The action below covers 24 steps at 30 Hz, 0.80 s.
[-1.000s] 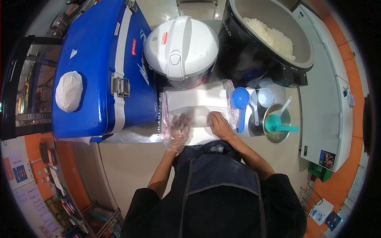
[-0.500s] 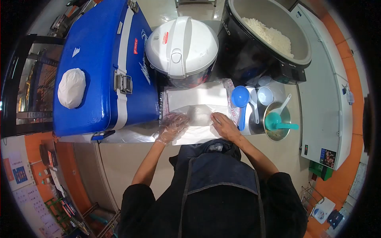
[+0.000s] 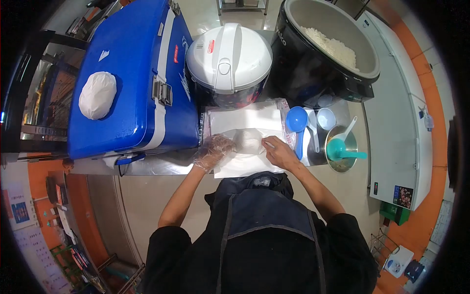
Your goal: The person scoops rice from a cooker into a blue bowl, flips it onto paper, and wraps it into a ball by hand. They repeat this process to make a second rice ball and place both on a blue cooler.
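Presently, one white wrapper (image 3: 248,142) of thin, creased paper lies between the two hands, upon flat white sheets (image 3: 245,117) near the front edge of the shiny metal table (image 3: 166,164). Its middle is raised into one smooth, rounded lump, nearly as wide as it is long, so I cannot tell a long axis of the lump itself; the paper around it, however, stretches from left to right, from one hand towards the other.

The left hand (image 3: 215,151) wears one clear, wrinkled plastic glove (image 3: 209,159). Its fingers are bent and lie near together at the left side of the wrapper; whether they grip the paper, I cannot tell. The right hand (image 3: 279,153) is bare, and its thumb and forefinger are pinched together on the right edge of the paper.

Behind stand two cookers: one round, with a glossy white lid (image 3: 229,54), and one bigger, black (image 3: 303,68) and open, with grainy white rice (image 3: 333,46) inside. To the left is one hard blue box (image 3: 132,78), bearing one rounded white parcel (image 3: 98,95). To the right are one blue plastic scoop (image 3: 297,119), one white spoon (image 3: 314,134), two small cups (image 3: 326,119) and one round steel bowl (image 3: 338,167), which holds one turquoise ladle (image 3: 338,150) and one white-handled utensil (image 3: 351,126).
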Tool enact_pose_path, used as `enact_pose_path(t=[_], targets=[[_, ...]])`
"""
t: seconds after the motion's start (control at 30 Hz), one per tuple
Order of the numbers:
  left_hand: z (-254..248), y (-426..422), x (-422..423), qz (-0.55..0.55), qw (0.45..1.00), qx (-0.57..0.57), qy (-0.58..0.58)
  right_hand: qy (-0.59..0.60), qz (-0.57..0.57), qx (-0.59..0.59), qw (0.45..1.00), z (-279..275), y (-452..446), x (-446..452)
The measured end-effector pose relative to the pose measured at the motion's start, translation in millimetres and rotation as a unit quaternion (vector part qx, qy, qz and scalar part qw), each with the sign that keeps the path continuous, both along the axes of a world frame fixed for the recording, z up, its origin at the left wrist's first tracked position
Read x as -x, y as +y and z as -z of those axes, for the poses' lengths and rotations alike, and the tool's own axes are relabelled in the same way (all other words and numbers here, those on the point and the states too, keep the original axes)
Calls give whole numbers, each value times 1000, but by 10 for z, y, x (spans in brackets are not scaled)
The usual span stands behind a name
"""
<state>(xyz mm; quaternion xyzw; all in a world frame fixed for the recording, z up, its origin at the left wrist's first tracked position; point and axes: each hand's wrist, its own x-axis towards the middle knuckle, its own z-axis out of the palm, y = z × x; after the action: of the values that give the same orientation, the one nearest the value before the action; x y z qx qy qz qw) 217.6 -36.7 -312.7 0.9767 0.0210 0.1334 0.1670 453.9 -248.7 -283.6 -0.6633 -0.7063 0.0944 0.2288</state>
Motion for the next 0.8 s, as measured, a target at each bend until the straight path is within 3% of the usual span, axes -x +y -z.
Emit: enact_pose_path(t=[0.07, 0.17, 0.3, 0.37, 0.4, 0.47, 0.5, 0.57, 0.6, 0.67, 0.8], targets=[[17, 17, -7, -16, 997, 79, 2, -3, 13, 2, 1000, -41, 4, 53], [108, 75, -46, -8, 1000, 21, 19, 1, 32, 11, 999, 10, 38, 57], [283, 91, -40, 1, 999, 23, -23, 55, 65, 31, 996, 20, 65, 16], [298, 31, -43, -77, 949, 304, -26, 53, 53, 49, 996, -20, 124, -34], [302, 48, -50, -77, 949, 304, -27, 52, 39, 68, 996, -38, 172, -69], [282, 78, -75, -21, 991, 44, -125, 67, 43, 91, 993, 24, 284, -152], [383, 62, -93, -21, 991, 44, -125, 83, 47, 114, 989, 53, 325, -188], [680, 15, -147, -121, 941, 281, -146, 111, 108, 144, 977, 4, 420, -206], [702, -9, -167, -122, 941, 280, -147, 139, 167, 173, 961, -28, 473, -207], [426, -86, -232, -290, 933, 205, 58, 148, 175, 189, 955, -27, 556, -227], [350, -102, -237, -300, 937, 170, 49, 123, 196, 229, 946, 78, 628, -228]])
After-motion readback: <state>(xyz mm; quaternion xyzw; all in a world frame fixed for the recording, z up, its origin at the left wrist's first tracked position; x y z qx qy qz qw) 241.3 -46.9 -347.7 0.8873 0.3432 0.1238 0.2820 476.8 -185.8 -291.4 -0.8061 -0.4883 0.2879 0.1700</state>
